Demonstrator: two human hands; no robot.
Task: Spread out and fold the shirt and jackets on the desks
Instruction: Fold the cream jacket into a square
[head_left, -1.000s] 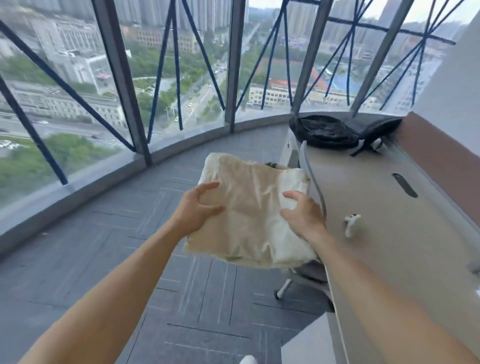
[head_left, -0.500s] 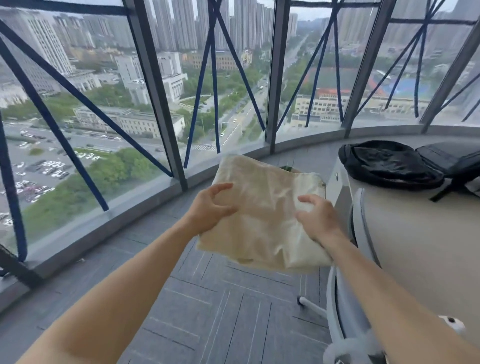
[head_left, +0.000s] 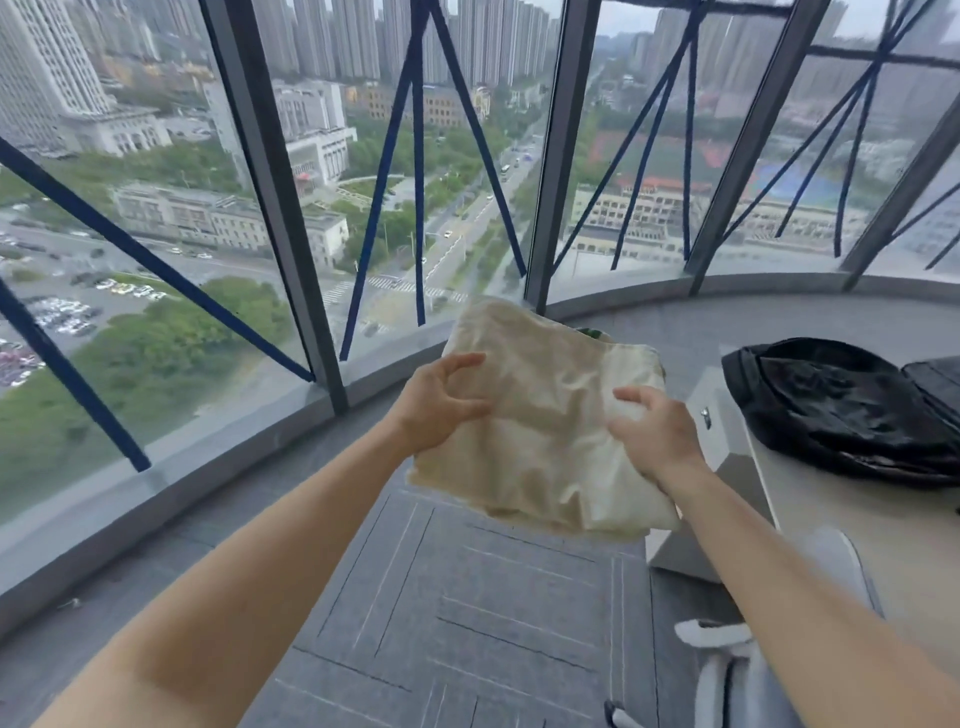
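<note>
The shirt (head_left: 545, 431) is a cream, folded square (it may be a thin jacket, I cannot tell while it is folded), and it is up in the air over the floor, just beside the desk (head_left: 857, 525), not on it. The left hand (head_left: 441, 402) pinches its left side with curled fingers and thumb. The right hand (head_left: 654, 431) grips its right side, fingers bent into the cloth. The shirt looks soft and light. It sags at the bottom edge and wrinkles where the fingers press, so I think it will flop open if only one hand holds it. It does not look slippery, and it cannot break. The best places to hold are the two side edges, or two corners when it is time to spread it flat. Counting now: one cream shirt, two hands, one desk in view. One black jacket (head_left: 841, 410) lies in a shiny, crumpled heap on the desk. A second dark thing (head_left: 935, 384) sits right next to it at the edge, and I cannot tell what that one is.
</note>
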